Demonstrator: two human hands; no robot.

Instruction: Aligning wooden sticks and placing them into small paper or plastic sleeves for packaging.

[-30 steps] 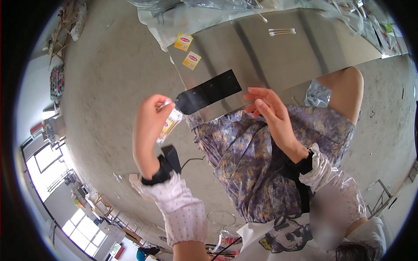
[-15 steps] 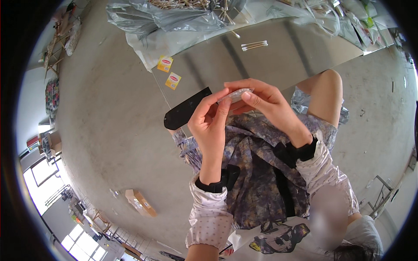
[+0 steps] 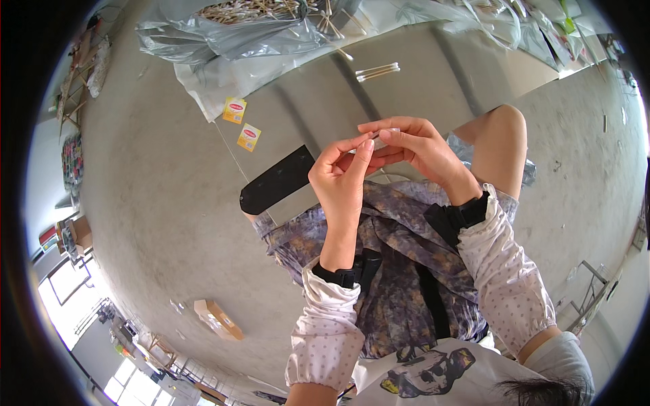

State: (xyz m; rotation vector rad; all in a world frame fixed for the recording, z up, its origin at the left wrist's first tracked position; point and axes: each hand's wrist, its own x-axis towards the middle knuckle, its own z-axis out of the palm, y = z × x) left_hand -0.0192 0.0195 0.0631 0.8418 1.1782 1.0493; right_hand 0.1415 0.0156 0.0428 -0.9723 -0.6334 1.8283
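We note the change: right hand (image 3: 431,152) joins left hand (image 3: 340,177) on the small packet (image 3: 377,141); a second ago only the left has it. Now we see both pinching it, right of the black strip (image 3: 279,179) (mostly finger-covered, so we can't tell if it's open). Counts: one packet, one strip, two yellow cards (image 3: 235,110) beyond it, at least two paired swabs (image 3: 378,72) beyond-right.

One left hand (image 3: 340,169), one right hand (image 3: 430,150), one small packet (image 3: 378,142) between them, two yellow cards (image 3: 235,110), one black strip (image 3: 277,181), two wristbands (image 3: 468,212). Swabs (image 3: 378,74) lying together on the counter (image 3: 423,51): two, maybe three, and the swab heap (image 3: 247,10) is honestly way past counting.
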